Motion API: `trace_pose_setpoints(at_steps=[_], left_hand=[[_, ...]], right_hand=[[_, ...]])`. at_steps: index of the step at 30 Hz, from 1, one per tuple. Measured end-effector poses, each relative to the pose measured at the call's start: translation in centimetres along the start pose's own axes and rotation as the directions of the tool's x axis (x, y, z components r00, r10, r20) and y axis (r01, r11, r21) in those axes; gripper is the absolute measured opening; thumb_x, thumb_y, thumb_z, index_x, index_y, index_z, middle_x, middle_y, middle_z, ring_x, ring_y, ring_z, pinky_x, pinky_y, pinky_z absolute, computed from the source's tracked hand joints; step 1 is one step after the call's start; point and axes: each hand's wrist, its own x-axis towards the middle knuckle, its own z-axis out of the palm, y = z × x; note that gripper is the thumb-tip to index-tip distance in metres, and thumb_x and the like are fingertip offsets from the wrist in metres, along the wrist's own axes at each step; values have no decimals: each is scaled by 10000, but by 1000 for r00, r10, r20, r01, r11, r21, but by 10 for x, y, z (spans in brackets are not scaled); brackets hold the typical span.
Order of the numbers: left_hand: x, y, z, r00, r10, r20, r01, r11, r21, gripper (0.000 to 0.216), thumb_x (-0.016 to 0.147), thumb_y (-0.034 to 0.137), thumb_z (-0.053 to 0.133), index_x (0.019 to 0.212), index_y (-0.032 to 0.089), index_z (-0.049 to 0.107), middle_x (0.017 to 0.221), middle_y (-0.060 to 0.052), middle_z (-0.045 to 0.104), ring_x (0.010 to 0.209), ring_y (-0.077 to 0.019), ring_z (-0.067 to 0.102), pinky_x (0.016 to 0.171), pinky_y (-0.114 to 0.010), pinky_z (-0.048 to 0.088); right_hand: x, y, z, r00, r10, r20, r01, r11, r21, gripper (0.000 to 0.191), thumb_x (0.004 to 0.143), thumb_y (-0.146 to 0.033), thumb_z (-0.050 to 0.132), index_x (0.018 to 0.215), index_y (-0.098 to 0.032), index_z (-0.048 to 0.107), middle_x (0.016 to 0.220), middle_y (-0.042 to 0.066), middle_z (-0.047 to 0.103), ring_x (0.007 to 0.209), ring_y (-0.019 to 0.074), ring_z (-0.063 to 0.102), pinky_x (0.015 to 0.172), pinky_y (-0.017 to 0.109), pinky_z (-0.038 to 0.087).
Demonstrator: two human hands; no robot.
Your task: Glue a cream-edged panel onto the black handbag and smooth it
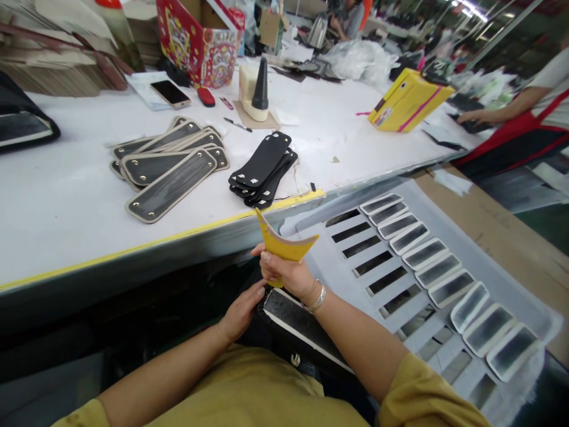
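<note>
My right hand (284, 270), with a silver bracelet at the wrist, is closed around a curved yellow sheet (287, 246) that flares out above the fist. Below it, a black item with a dark panel and pale edging (302, 320) lies across my lap, partly hidden by my right forearm. My left hand (242, 311) rests with fingers stretched at the near left end of this item, its fingertips just under my right fist. On the table ahead lie a stack of black strips with metal studs (262, 166) and a pile of pale-edged dark panels (171, 178).
Right of me, a slotted white crate (326, 249) bears a row of pale-edged panels (431, 270). The white table (57, 196) has a yellow-taped edge. On it are a phone (170, 93), a red box (200, 44) and a yellow box (406, 101). A co-worker's arm (502, 112) is at right.
</note>
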Motion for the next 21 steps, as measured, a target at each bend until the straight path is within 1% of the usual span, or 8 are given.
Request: trace_pose_setpoints(at_steps=[3, 4, 7, 10, 12, 15, 17, 21], left_hand=[[1, 5, -6, 997, 14, 80, -14, 1000, -7, 489, 853, 476, 500, 1255, 207, 571, 1304, -47, 567, 1251, -269, 475, 1097, -415, 328], [1, 6, -8, 994, 23, 108, -21, 1000, -14, 496, 854, 470, 506, 1269, 204, 557, 1311, -52, 561, 1249, -274, 477, 1088, -421, 336], [1, 10, -11, 985, 32, 169, -40, 998, 44, 492, 852, 447, 518, 1274, 196, 549, 1319, -60, 556, 1230, -274, 491, 1075, -411, 343], [0, 18, -9, 980, 52, 190, -80, 986, 146, 469, 868, 425, 479, 1268, 192, 552, 1286, -62, 583, 1177, -258, 530, 1054, -395, 361], [-1, 22, -7, 982, 73, 175, -103, 980, 170, 466, 876, 414, 453, 1272, 185, 546, 1278, -66, 588, 1163, -253, 537, 1048, -394, 366], [0, 21, -6, 984, 91, 153, -116, 979, 168, 492, 867, 431, 450, 1282, 180, 536, 1306, -63, 567, 1210, -256, 503, 1078, -398, 329], [1, 18, -7, 983, 97, 155, -120, 982, 149, 522, 854, 463, 453, 1285, 180, 534, 1321, -59, 555, 1245, -258, 474, 1098, -396, 304], [5, 10, -10, 979, 113, 170, -133, 985, 109, 560, 852, 491, 443, 1301, 164, 516, 1347, -66, 528, 1273, -258, 446, 1112, -397, 286]], right_hand=[[-9, -2, 8, 998, -50, -45, 40, 976, -216, 266, 796, -408, 634, 939, -183, 640, 621, -39, 477, 506, 76, 366, 460, 224, 279], [-13, -2, 11, 995, -78, -66, 58, 963, -264, 261, 797, -415, 629, 920, -185, 642, 661, -25, 504, 536, 84, 392, 479, 230, 303], [-21, -2, 18, 976, -175, -133, 120, 930, -347, 259, 834, -444, 572, 860, -192, 627, 684, -10, 513, 593, 109, 431, 524, 246, 338], [-24, 1, 24, 956, -252, -152, 156, 872, -464, 259, 847, -448, 558, 809, -199, 620, 704, 0, 519, 623, 118, 443, 554, 256, 353], [-22, 3, 26, 947, -253, -200, 153, 899, -411, 276, 844, -468, 556, 794, -201, 605, 610, -28, 448, 545, 103, 388, 507, 248, 321], [-16, 4, 27, 927, -221, -303, 185, 972, -143, 295, 840, -489, 555, 782, -199, 562, 499, -83, 256, 431, 77, 222, 426, 233, 209], [-14, 4, 26, 910, -233, -342, 233, 972, -42, 277, 837, -464, 574, 769, -197, 552, 491, -91, 223, 417, 69, 183, 416, 230, 176], [-11, 5, 20, 877, -244, -414, 272, 962, 9, 254, 824, -441, 598, 759, -198, 560, 490, -92, 220, 407, 63, 174, 407, 221, 164]])
